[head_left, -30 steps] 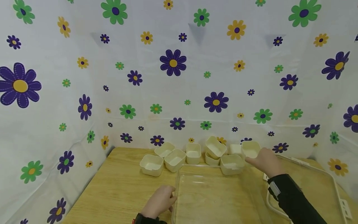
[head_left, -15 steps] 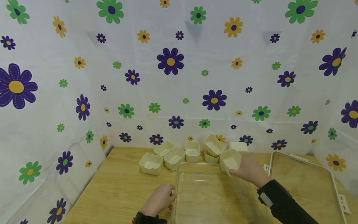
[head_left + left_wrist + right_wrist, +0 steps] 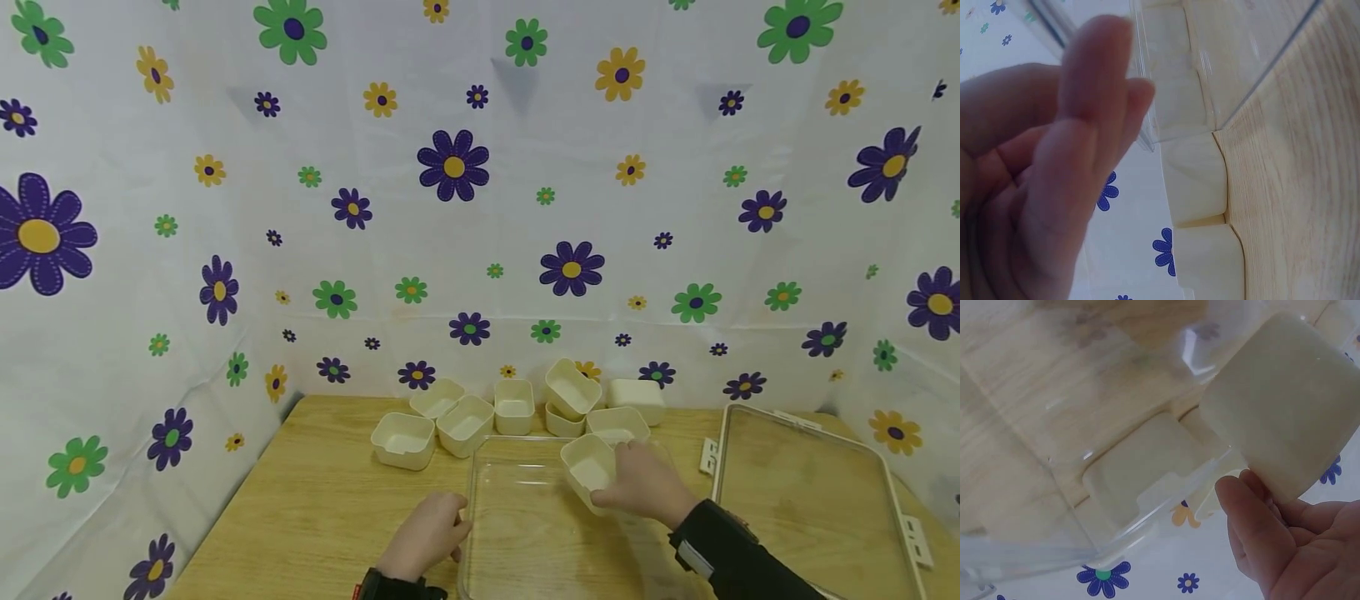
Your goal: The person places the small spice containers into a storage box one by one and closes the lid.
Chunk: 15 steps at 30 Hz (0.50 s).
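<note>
Cream-coloured container (image 3: 585, 462), in the grip of the right hand (image 3: 647, 483), pinched near the rim, tilted above the clear box (image 3: 540, 542). Beside its left wall, left hand (image 3: 426, 533) with bent fingers; holding it or not, impossible to tell. Behind the box, other cream containers (image 3: 514, 408); to its right, framed transparent panel (image 3: 810, 500).

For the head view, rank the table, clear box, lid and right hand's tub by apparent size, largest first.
1. Table
2. Box and lid, unranked: they look close in size, and the picture's bottom edge cuts off both
3. Tub in the right hand, clearly smallest
</note>
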Each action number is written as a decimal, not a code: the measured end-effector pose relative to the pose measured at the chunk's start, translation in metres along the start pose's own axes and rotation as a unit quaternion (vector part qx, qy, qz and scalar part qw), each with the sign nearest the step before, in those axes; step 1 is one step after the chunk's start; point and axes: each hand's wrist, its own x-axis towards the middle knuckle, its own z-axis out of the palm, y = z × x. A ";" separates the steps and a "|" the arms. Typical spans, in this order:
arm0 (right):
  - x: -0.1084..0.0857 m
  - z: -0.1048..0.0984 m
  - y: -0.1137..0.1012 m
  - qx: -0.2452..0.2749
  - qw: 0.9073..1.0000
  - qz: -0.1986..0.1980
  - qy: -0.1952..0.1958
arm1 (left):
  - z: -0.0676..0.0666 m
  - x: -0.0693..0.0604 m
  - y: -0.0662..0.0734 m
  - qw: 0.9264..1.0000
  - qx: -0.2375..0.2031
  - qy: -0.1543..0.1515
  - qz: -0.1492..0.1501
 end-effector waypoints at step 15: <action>-0.006 0.018 -0.010 0.034 0.997 -0.011 -0.068 | -0.001 0.001 -0.001 1.000 -0.001 -0.002 -0.013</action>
